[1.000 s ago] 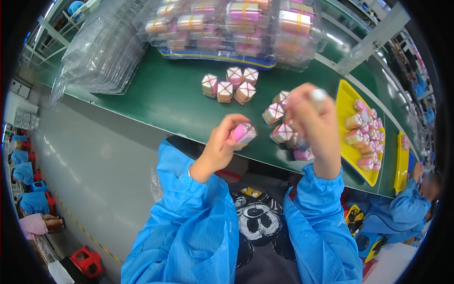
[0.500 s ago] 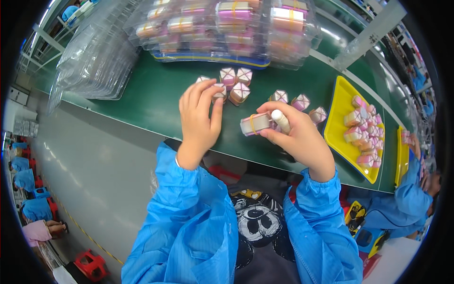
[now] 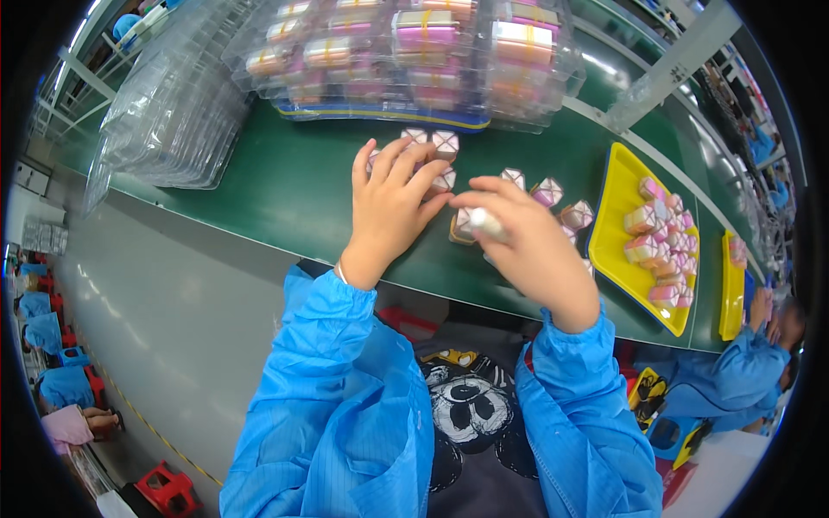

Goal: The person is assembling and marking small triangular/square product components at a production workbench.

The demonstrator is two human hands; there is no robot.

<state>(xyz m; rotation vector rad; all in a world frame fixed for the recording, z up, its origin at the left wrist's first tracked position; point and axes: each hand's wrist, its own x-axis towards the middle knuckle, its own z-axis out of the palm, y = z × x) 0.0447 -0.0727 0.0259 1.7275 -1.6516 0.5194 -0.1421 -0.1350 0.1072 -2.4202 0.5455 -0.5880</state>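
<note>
My left hand [image 3: 389, 194] is over a cluster of small pink-and-white bundles [image 3: 445, 142], with its fingers apart. Its fingers hide part of the cluster, and contact with the bundles is unclear. Close by, my slightly blurred right hand [image 3: 527, 242] is closed around a short white stick with a rounded end [image 3: 488, 224], perhaps a marker or small tube. Just under those fingers, one rubber-banded bundle [image 3: 460, 228] stands on the green table [image 3: 285, 198]; whether they still touch it is hidden. More bundles [image 3: 547, 192] stand right of the right hand.
On the right lies a yellow tray [image 3: 617, 246] with a pile of bundles. At the back, clear plastic trays [image 3: 371, 91] full of bundles rest on a blue tray. Nested clear trays [image 3: 177, 121] are stacked at the left. Another person's blue sleeve [image 3: 734, 371] shows at far right.
My left hand has moved right and spread over the cluster. My right hand has shifted left and turned; the banded bundle it held sideways now stands upright beneath its fingers.
</note>
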